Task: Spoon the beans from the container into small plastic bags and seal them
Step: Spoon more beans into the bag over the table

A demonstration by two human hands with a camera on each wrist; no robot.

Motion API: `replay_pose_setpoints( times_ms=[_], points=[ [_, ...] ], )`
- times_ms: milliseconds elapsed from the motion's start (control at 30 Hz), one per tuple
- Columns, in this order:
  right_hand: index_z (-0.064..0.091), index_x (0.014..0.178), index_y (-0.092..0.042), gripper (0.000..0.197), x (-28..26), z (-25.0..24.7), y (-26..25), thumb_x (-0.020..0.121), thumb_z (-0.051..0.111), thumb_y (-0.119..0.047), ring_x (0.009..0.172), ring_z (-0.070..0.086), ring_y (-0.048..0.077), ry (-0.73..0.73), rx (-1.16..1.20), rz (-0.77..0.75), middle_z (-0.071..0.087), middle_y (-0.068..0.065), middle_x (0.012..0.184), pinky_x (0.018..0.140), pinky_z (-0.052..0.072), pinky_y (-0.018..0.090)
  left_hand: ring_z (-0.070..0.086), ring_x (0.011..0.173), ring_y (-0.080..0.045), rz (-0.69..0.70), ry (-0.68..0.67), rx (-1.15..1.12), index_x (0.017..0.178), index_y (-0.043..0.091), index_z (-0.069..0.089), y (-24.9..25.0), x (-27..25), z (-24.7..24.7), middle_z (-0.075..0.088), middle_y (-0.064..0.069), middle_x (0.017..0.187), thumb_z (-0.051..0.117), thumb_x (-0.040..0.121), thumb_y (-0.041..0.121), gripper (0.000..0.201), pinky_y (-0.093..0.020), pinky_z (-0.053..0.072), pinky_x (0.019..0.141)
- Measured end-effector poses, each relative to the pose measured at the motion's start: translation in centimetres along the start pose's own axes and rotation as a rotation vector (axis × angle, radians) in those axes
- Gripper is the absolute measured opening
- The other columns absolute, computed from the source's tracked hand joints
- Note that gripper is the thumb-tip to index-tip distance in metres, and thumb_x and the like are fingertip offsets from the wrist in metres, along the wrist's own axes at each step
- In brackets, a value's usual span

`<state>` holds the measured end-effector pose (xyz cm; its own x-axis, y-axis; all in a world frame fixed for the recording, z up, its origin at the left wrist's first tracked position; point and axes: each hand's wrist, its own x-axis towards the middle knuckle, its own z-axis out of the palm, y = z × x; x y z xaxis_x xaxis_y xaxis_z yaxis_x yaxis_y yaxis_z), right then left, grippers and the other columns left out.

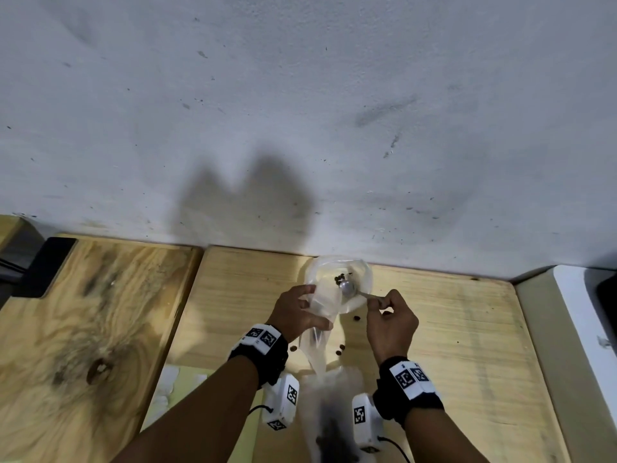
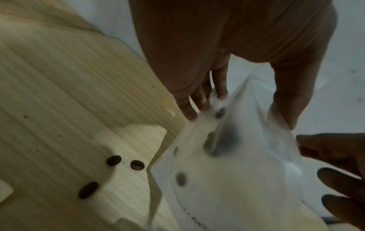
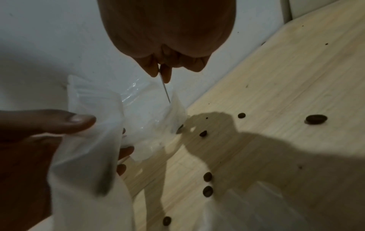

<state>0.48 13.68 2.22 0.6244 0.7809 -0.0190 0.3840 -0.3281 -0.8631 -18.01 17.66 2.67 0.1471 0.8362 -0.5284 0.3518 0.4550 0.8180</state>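
The left hand (image 1: 295, 314) has its grip clenched on a small translucent plastic bag (image 1: 322, 305), thumb on one side and fingers (image 2: 199, 100) on the other, pinching the mouth so that it gapes. The bag hangs down from that grip toward the person, its lower end trailing over the pale wooden table (image 1: 450, 329).

The right hand (image 1: 390, 324), just beside the left, grasps the thin handle of a small metal spoon (image 1: 349, 289) between thumb and fingertips (image 3: 166, 75). The spoon's bowl reaches forward from this grip into a round clear plastic container (image 1: 362, 279) standing against the white wall (image 1: 300, 95), where a few dark brown beans (image 1: 340, 279) lie at the spoon's tip.

Loose beans (image 3: 208, 191) are scattered on the table beneath and beside both hands. Dark blurred spots show through the bag's film in the left wrist view.
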Motion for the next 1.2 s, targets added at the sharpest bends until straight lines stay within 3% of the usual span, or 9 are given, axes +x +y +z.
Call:
replay_pose_setpoints(
  times_ms=[133,267,533,633,733,833,1000,1100,1200],
  points=[
    [0.04,0.065,-0.012,0.031,-0.2,0.0,0.3,0.083,0.065,-0.015,0.046,0.034,0.024,-0.024,-0.089,-0.048,0.035,-0.001,0.044,0.054,0.043,0.032,0.064,0.103,-0.017,-0.024,0.003,-0.022,0.13,0.018,0.057,-0.1,0.3,-0.3,0.066,-0.001,0.117,0.093,0.044,0.014,0.094,-0.035,0.055,0.085],
    [0.038,0.064,-0.014,0.032,-0.7,-0.1,0.6,0.082,0.065,-0.013,0.045,0.032,0.022,-0.018,-0.066,-0.061,0.034,-0.001,0.045,0.053,0.041,0.032,0.059,0.108,-0.016,0.006,-0.001,0.021,0.129,0.023,0.054,0.1,0.0,-0.1,0.059,0.003,0.124,0.093,0.049,0.011,0.09,-0.029,0.051,0.084],
    [0.035,0.062,-0.015,0.035,-0.9,-0.4,0.2,0.081,0.064,-0.011,0.046,0.028,0.021,0.053,-0.001,0.012,0.03,-0.001,0.045,0.053,0.035,0.032,0.051,0.115,-0.012,0.267,0.061,0.23,0.128,0.019,0.055,-0.1,-0.6,1.2,0.042,0.009,0.132,0.091,0.05,0.016,0.086,-0.018,0.042,0.092],
    [0.036,0.063,-0.014,0.034,-0.6,-0.4,-0.4,0.082,0.064,-0.009,0.046,0.027,0.02,0.073,0.019,-0.037,0.031,0.003,0.047,0.052,0.033,0.03,0.046,0.118,-0.007,0.338,0.09,0.285,0.129,0.018,0.054,-0.3,-0.5,1.5,0.041,0.006,0.135,0.091,0.049,0.02,0.088,-0.015,0.038,0.095],
    [0.037,0.063,-0.014,0.035,-0.4,-0.6,-0.7,0.083,0.065,-0.009,0.047,0.032,0.022,0.058,-0.012,-0.113,0.04,0.008,0.051,0.052,0.036,0.031,0.043,0.126,-0.008,0.371,0.125,0.313,0.131,0.017,0.054,-0.3,-0.4,1.6,0.039,0.005,0.139,0.089,0.049,0.025,0.089,-0.02,0.04,0.102],
    [0.038,0.064,-0.013,0.032,-0.4,-0.6,-1.1,0.083,0.064,-0.013,0.05,0.035,0.024,0.034,-0.108,-0.131,0.039,0.0,0.052,0.052,0.04,0.034,0.042,0.129,-0.009,0.397,0.138,0.339,0.131,0.017,0.054,-0.3,-0.4,1.6,0.037,0.004,0.142,0.087,0.05,0.026,0.088,-0.022,0.04,0.103],
    [0.038,0.063,-0.01,0.032,-0.2,-0.2,-1.2,0.082,0.063,-0.009,0.049,0.033,0.021,0.044,-0.031,0.023,0.038,0.001,0.051,0.051,0.035,0.031,0.041,0.13,-0.01,0.409,0.136,0.35,0.131,0.018,0.054,-0.2,-0.6,1.7,0.038,0.004,0.142,0.081,0.047,0.038,0.09,-0.026,0.042,0.102],
    [0.037,0.063,-0.008,0.032,-0.3,-0.5,-1.3,0.081,0.063,-0.002,0.044,0.028,0.012,0.078,0.084,0.044,0.033,-0.001,0.052,0.049,0.03,0.022,0.043,0.127,-0.011,0.401,0.12,0.349,0.132,0.018,0.054,-0.2,-0.6,1.3,0.037,0.003,0.142,0.085,0.048,0.033,0.091,-0.028,0.043,0.102],
    [0.037,0.065,-0.007,0.03,-0.6,-0.6,-1.1,0.081,0.062,-0.004,0.049,0.028,0.016,0.075,0.097,0.019,0.035,0.001,0.055,0.053,0.031,0.028,0.045,0.123,-0.011,0.394,0.114,0.342,0.132,0.015,0.054,-0.5,-0.5,1.0,0.037,0.003,0.141,0.089,0.049,0.025,0.091,-0.026,0.043,0.1]
  ],
)
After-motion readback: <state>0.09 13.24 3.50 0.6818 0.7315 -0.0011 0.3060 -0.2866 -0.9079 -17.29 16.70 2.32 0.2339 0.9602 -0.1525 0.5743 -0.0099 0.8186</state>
